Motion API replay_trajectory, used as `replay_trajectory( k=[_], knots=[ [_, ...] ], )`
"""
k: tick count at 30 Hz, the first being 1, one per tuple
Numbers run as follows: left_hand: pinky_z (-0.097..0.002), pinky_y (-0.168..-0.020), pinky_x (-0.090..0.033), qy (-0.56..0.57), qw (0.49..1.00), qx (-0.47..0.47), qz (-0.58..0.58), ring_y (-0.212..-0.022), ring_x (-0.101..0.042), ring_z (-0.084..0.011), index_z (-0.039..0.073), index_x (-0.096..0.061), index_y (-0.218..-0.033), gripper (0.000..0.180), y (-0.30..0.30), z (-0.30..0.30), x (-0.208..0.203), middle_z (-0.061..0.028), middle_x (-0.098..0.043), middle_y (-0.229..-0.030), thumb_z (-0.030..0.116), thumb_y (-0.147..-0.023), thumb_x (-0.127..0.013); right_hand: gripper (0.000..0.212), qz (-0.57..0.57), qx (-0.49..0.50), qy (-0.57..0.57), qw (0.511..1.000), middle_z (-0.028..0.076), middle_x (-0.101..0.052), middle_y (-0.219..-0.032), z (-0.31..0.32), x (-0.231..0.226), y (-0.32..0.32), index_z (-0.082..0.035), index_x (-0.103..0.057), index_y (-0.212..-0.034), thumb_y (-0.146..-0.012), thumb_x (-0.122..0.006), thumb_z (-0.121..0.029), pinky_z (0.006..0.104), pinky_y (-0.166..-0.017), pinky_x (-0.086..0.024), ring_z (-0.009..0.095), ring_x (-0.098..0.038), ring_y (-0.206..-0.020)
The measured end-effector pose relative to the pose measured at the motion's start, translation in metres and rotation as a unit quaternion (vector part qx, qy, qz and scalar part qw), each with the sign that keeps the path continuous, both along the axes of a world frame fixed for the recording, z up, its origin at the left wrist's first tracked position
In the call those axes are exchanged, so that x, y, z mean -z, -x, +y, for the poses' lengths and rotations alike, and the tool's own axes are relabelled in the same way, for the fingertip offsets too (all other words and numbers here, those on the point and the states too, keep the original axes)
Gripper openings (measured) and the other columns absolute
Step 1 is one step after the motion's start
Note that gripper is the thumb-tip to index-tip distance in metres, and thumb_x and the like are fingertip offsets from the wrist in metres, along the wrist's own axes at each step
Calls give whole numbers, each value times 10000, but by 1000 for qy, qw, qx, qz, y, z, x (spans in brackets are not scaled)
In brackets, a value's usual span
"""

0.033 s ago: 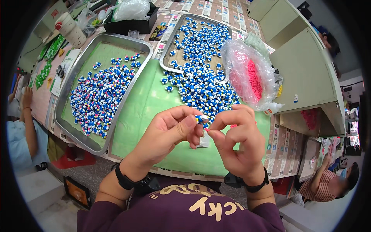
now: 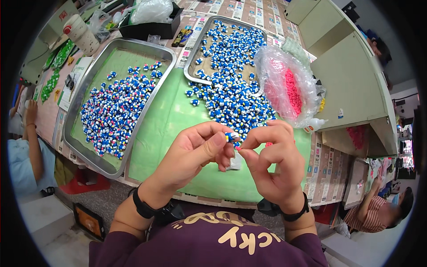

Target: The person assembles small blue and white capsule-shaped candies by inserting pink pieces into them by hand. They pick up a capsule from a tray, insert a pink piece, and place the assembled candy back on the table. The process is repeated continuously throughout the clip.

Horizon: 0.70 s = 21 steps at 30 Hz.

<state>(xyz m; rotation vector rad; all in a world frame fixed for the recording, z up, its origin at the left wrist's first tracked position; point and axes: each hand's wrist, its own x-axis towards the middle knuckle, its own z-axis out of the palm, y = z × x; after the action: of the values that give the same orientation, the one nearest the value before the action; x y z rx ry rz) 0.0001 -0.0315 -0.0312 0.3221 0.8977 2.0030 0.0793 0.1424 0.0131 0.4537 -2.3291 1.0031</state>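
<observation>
Between thumb and fingers, my left hand (image 2: 195, 147) pinches a small blue and white figurine (image 2: 231, 137) with a touch of yellow. Close beside it, my right hand (image 2: 278, 162) is closed in a pinch on a tiny pink piece (image 2: 238, 149), just below and right of the figurine. Beyond my hands lies a heap of blue and white figurines (image 2: 231, 98), spilling from a metal tray (image 2: 190, 66) onto the green mat (image 2: 155, 133). To the left, a second metal tray (image 2: 129, 151) holds many figurines, several showing pink parts. A small white object (image 2: 234, 163) lies under my hands, partly hidden.
A clear plastic bag (image 2: 271, 71) of pink pieces (image 2: 292, 91) stands at the right, with a white squeeze bottle (image 2: 316, 123) beside it. A grey cabinet (image 2: 342, 75) borders the right side. A black box (image 2: 151, 29) sits at the back. Other people are at both sides.
</observation>
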Motion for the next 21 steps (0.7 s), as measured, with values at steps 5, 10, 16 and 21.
replay_trajectory(
  k=[5,10,16,21],
  knots=[
    [-275,-671,-492,2,1000,-5,22,-755,-606,-115,37,-565,-1076,279,0,-1,3,-50,-641,-891,295,-973,-574,294,18,13,-15,1000,23,-645,-881,-4,3,4,-117,-482,-833,-750,-710,48,384,-836,-388,174,-571,-722],
    [-264,-679,-491,4,1000,-13,26,-759,-603,-106,51,-570,-1033,202,-3,1,-3,-52,-637,-846,246,-979,-576,291,25,24,-24,999,22,-643,-880,-6,5,5,-116,-481,-841,-751,-701,51,387,-834,-390,174,-572,-727],
    [-256,-688,-487,41,981,-66,176,-770,-594,-106,35,-584,-1006,125,-5,1,-5,-26,-614,-891,148,-957,-604,271,15,28,-18,999,21,-632,-885,-8,6,3,-112,-480,-844,-762,-677,54,396,-833,-389,178,-574,-737],
    [-268,-632,-462,140,881,-119,436,-721,-574,-142,5,-609,-953,130,1,-2,-6,-56,-580,-846,89,-880,-676,276,-25,29,1,999,15,-606,-856,-7,8,2,-110,-479,-843,-764,-697,39,381,-822,-383,188,-574,-754]
  ],
)
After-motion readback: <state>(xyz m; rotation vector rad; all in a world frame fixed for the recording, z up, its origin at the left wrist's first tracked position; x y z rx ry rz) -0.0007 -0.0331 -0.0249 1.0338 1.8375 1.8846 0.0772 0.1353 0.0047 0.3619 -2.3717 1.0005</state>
